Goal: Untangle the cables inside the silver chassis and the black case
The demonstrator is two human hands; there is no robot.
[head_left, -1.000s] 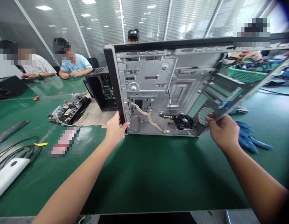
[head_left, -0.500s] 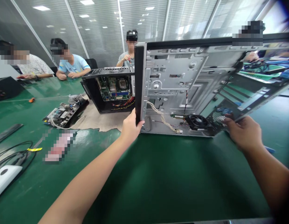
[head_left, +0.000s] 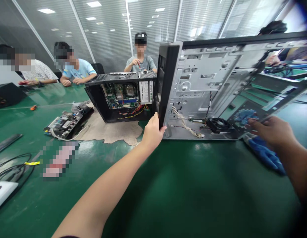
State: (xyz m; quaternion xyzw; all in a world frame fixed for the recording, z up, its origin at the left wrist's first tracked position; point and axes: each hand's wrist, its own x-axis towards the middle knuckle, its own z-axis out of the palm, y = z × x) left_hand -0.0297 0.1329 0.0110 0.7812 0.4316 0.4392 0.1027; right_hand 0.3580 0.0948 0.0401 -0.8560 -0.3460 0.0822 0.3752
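Steel-grey inside and black-fronted, the desktop computer chassis stands upright on the green table mat, open side toward the camera, right of centre in the view. The left hand is clamped on the lower corner of the black front bezel, thumb on the near face and fingers behind. The right hand reaches the lower edge of the rear panel beside a perforated grille; blur hides whether its fingers close around it. On the chassis floor lie a black cooling fan and a braided white cable. Blue gloves lie on the mat under the right hand. Behind the left hand stands a second open case with its motherboard exposed; a loose circuit board lies left of it. Other people sit along the far side.
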